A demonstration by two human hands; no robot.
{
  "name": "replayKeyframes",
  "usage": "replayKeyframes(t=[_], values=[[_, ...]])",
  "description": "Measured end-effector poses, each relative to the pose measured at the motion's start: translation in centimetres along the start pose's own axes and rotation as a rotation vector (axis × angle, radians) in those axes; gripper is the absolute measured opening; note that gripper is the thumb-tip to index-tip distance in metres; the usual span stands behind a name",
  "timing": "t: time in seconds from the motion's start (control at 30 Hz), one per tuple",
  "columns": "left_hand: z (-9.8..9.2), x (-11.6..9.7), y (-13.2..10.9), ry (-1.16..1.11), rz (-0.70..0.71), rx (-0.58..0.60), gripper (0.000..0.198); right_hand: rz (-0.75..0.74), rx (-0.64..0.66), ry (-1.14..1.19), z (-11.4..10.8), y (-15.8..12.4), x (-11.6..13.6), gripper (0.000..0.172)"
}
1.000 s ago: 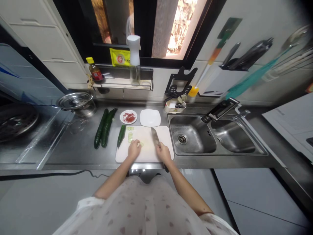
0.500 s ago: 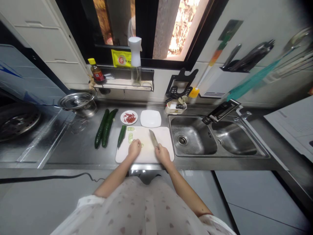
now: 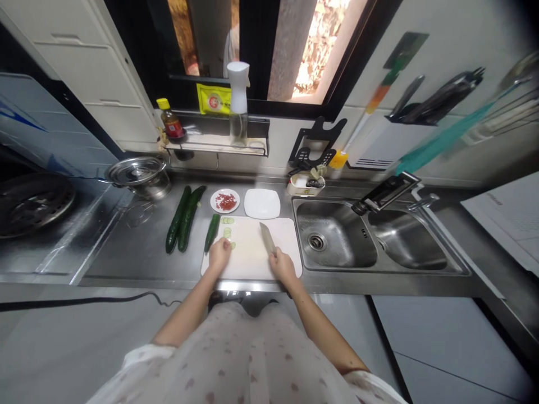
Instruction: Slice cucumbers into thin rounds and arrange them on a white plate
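Note:
My right hand [image 3: 283,266] grips the handle of a kitchen knife [image 3: 266,238], its blade pointing away from me over the right half of a white cutting board [image 3: 252,264]. At the board's left side, my left hand [image 3: 219,256] is closed, with a pale green cucumber slice [image 3: 233,245] at its fingertips. Just beyond it lie more cucumber slices [image 3: 227,221] in small overlapping groups. A cut piece of cucumber [image 3: 212,231] rests along the board's left edge, near my left hand.
Two whole cucumbers [image 3: 178,220] lie left of the board. Behind it stand a plate of chopped red bits [image 3: 225,211] and a white square dish [image 3: 261,203]. A double sink [image 3: 337,264] adjoins on the right; a lidded steel pot [image 3: 147,179] stands at the back left.
My left hand has moved left across the board, the cucumber slice at its fingertips going along. My right hand still holds the knife in nearly the same place. The view has shifted slightly.

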State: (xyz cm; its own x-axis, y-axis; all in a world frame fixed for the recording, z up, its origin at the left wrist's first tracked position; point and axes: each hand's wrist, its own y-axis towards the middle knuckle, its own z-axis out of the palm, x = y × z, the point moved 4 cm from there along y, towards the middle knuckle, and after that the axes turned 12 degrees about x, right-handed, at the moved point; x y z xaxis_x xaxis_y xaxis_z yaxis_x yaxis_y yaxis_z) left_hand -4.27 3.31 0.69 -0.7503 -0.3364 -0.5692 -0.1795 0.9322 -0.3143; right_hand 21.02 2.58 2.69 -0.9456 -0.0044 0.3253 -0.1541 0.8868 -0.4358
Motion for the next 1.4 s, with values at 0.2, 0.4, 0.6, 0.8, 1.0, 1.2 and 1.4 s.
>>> replayKeyframes(t=[0.2, 0.4, 0.6, 0.8, 1.0, 1.2, 1.4], values=[[-0.7, 1.4, 0.9, 0.041, -0.016, -0.030, 0.014, 0.011, 0.009, -0.005, 0.0, 0.0, 0.0, 0.023], [-0.7, 1.7, 0.9, 0.052, 0.000, -0.028, 0.016, 0.013, 0.015, -0.006, 0.0, 0.1, -0.1, 0.023], [-0.9, 1.5, 0.7, 0.115, 0.023, -0.025, 0.018, 0.024, 0.022, -0.010, 0.0, 0.2, -0.1, 0.022], [-0.9, 1.3, 0.6, 0.143, 0.048, -0.018, 0.017, 0.025, 0.017, -0.019, 0.0, 0.1, -0.1, 0.022], [-0.7, 1.2, 0.7, 0.232, 0.046, 0.011, 0.020, 0.010, 0.013, -0.009, 0.1, 0.2, -0.2, 0.022], [-0.9, 1.0, 1.1, 0.286, 0.041, 0.022, 0.021, 0.012, 0.009, -0.003, 0.1, 0.3, -0.3, 0.021], [-2.3, -1.6, 3.9, 0.235, 0.107, 0.010, 0.027, 0.004, 0.010, 0.000, 0.1, 0.4, -0.3, 0.019]])
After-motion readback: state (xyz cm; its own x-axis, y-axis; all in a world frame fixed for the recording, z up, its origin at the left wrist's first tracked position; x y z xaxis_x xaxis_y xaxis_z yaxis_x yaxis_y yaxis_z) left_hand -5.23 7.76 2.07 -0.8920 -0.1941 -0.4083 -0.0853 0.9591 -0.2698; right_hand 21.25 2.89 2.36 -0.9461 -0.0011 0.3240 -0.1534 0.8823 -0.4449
